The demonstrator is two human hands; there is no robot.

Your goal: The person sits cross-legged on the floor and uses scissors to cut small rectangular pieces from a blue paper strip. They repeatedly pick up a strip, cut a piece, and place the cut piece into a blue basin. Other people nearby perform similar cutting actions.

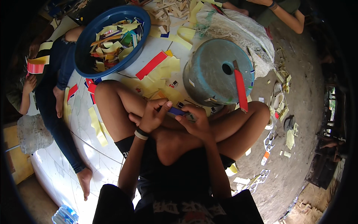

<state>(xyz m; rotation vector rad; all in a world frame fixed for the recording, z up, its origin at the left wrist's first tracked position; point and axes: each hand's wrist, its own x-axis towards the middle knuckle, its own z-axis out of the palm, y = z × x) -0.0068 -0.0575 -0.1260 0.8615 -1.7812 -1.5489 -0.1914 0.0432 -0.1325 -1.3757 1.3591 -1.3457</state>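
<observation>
A small flat purple-blue strip (176,111) spans the gap between my two hands, above my crossed legs. My left hand (153,115) pinches its left end between thumb and fingers. My right hand (195,121) is closed on the other end, where a pale part shows below the fingers. Just beyond my hands, small printed scraps and yellow sheet pieces (160,72) lie on the floor, with a red strip (152,65) across them. A long red tool with a dark, narrow end (241,89) rests on the upturned grey-green bucket (209,71).
A blue tub (80,61) full of cut scraps stands at the far left. Beside it, a co-worker holds a red-and-yellow piece (36,66). A white woven sack (257,41) lies behind the bucket. Sandals (278,100) and punched sheets (269,141) lie on the right.
</observation>
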